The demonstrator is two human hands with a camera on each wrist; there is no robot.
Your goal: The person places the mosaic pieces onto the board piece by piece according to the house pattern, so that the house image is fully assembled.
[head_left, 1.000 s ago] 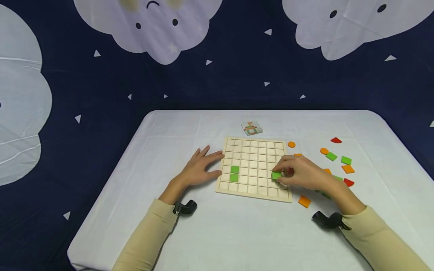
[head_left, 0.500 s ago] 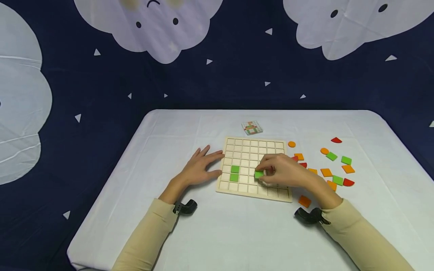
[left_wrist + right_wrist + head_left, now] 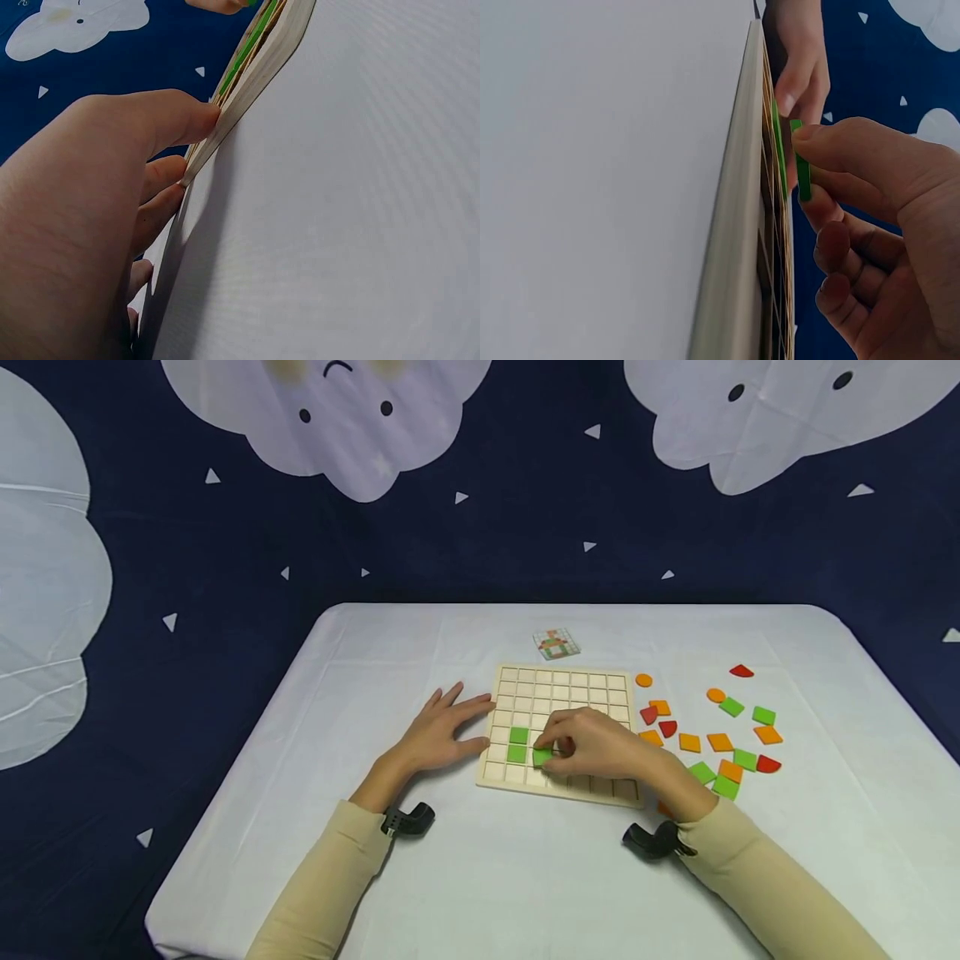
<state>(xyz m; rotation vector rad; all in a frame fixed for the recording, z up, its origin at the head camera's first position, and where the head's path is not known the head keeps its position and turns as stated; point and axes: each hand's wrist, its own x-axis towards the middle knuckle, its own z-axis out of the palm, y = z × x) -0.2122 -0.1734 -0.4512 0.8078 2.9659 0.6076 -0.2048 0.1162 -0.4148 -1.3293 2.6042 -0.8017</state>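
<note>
A pale wooden grid board lies on the table with two green square tiles set in its lower left cells, one above the other. My right hand pinches another green tile between thumb and fingers, just right of that pair. In the right wrist view this tile is slightly above the board surface, with a narrow gap. My left hand touches the board's left edge with its thumb and fingertips, fingers spread and fairly straight. The left wrist view shows the thumb against the wooden rim.
Loose orange, green and red pieces lie scattered right of the board, some partly behind the right arm. A small pattern card lies beyond the board. White cloth covers the table, with a dark blue cloud-print backdrop behind.
My right hand has carried the green tile leftward across the board, from its right side to beside the two set tiles. The left hand stays at the board's edge.
</note>
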